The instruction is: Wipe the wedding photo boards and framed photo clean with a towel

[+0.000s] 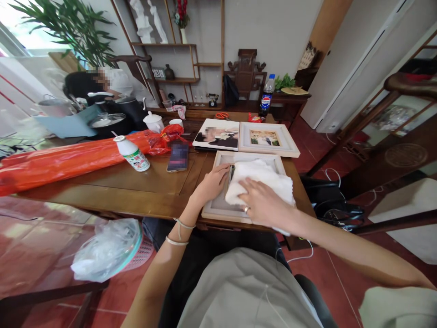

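Note:
A pale picture frame (218, 210) lies flat at the near edge of the wooden table (136, 187). My left hand (212, 183) rests on the frame's left side, fingers stretched along its border, holding it down. My right hand (261, 202) lies flat, fingers spread, pressing a white cloth (264, 178) onto the frame's glass. The cloth hides most of the picture. A ring shows on my right hand.
Two more framed photos (218, 134) (266, 139) lie behind. A phone (178, 157), a small white bottle (133, 154), an orange plastic roll (61, 161), a teapot (153, 122), scissors (222, 115) and a cola bottle (266, 94) are on the table. Another person (102, 79) sits far left. A bagged bin (112, 248) stands at my left.

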Tool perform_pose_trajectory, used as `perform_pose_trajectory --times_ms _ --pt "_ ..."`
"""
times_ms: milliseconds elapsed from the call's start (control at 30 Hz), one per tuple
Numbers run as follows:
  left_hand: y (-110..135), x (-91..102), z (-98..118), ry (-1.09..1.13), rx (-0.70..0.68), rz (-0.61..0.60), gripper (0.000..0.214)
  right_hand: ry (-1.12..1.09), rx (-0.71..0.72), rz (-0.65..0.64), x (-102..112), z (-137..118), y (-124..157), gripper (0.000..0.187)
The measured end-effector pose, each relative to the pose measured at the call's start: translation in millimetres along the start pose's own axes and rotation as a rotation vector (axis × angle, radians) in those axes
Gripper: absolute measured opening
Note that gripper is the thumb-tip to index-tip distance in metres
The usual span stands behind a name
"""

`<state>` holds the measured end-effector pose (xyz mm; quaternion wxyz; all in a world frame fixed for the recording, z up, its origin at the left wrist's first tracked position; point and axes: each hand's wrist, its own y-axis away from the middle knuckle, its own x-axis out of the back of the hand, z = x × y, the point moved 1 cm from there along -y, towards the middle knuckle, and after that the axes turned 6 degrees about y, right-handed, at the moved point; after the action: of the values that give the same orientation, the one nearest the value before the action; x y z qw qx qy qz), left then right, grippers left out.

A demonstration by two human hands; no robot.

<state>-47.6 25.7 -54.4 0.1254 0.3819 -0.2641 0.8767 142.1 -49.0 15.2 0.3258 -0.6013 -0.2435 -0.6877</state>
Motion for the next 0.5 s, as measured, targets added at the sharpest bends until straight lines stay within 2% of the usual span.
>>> perform_pose_trajectory --times_ms 100,200,333,500 --pt "0.1 0.5 0.3 0.006 -0.001 0.001 0.037 -0.131 0.097 -0.058 23.8 -19.1 17.3 0.023" --pt "0.4 1.0 1.5 0.011 0.003 0.004 0.037 -0.198 0.088 -0.112 36.2 -20.1 22.2 0.022" --pt "0.5 1.6 3.3 0.013 0.017 0.002 0.037 -0.105 0.03 -0.03 24.2 -28.3 11.0 0.023" --pt "-1.3 -0.7 -3.3 0.015 0.008 -0.006 0.036 -0.011 -0.066 0.089 0.4 -62.6 -5.8 0.02"
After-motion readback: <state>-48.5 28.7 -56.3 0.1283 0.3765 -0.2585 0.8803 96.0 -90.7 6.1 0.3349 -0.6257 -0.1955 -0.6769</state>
